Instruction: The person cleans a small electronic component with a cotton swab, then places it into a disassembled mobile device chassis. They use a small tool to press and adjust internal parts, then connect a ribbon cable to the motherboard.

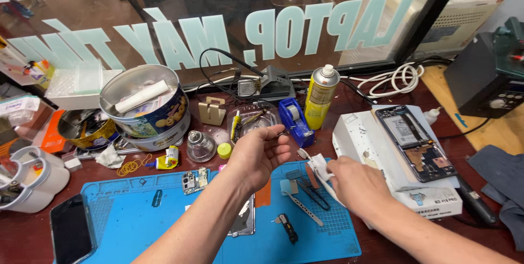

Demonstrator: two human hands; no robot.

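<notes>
Inspection at the repair surface [33, 236]: the left hand [261, 152] is raised above the blue work mat [136, 226], fingers curled inward with thumb and fingertips pinched together, apparently on a very small part; the view is too coarse to say what it is, or whether anything is held at all. The right hand [355, 185] is closed around a white wipe [321, 168] and a slim pale tool whose tip pointing toward the left hand. The step in hand is judged to be cleaning or wiping a small component held between the two hands. The opened phone [416, 143], back cover off and internals exposed, lies on a white box [360, 133] just right of the mat, well apart from both hands. On the mat under the hands lie tweezers [305, 185], a small metal tool [297, 205] and a loose circuit board [194, 181]; a yellow spray can [320, 96] and a blue tape dispenser [295, 119] stand behind. The next move, as judged, calls for a steady pinch by the left hand and light, controlled contact from the wipe, kept over the mat so a dropped part stays recoverable.
</notes>
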